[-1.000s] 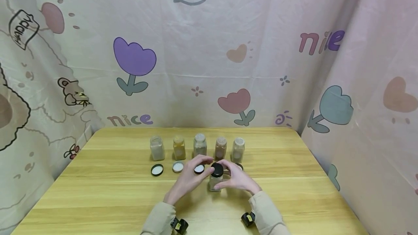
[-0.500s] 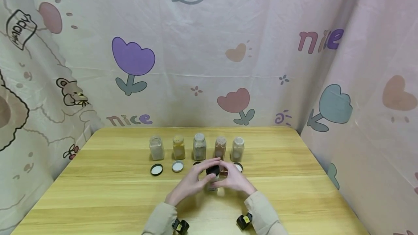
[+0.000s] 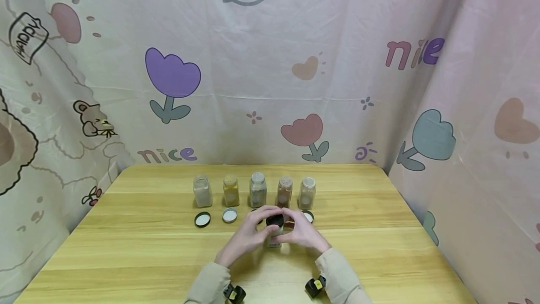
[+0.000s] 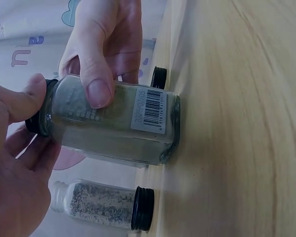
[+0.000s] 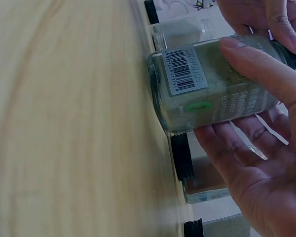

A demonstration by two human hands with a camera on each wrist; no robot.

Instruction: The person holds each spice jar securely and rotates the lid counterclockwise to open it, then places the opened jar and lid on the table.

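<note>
A glass spice jar (image 4: 113,123) with a barcode label and pale powder inside stands upright between both hands. Its black lid (image 3: 275,220) sits on top. My left hand (image 3: 249,234) grips the lid between thumb and fingers. Around the jar's body, my right hand (image 3: 303,231) holds it with the thumb (image 5: 256,66) on the near side and fingers behind. Whether the jar's base touches the table or hovers just above it, I cannot tell. In the head view, the hands cover much of the jar.
Behind the hands, several lidless jars line up: white powder (image 3: 203,193), yellow powder (image 3: 231,192), dark flecks (image 3: 258,191), brown powder (image 3: 285,192) and pale contents (image 3: 307,193). Loose lids (image 3: 202,220) lie before them on the wooden table (image 3: 126,252); some are partly hidden.
Since a second ago, the jar has shifted slightly left, and my left hand's fingers have closed in around its lid. Over the last half second both hands barely move.
</note>
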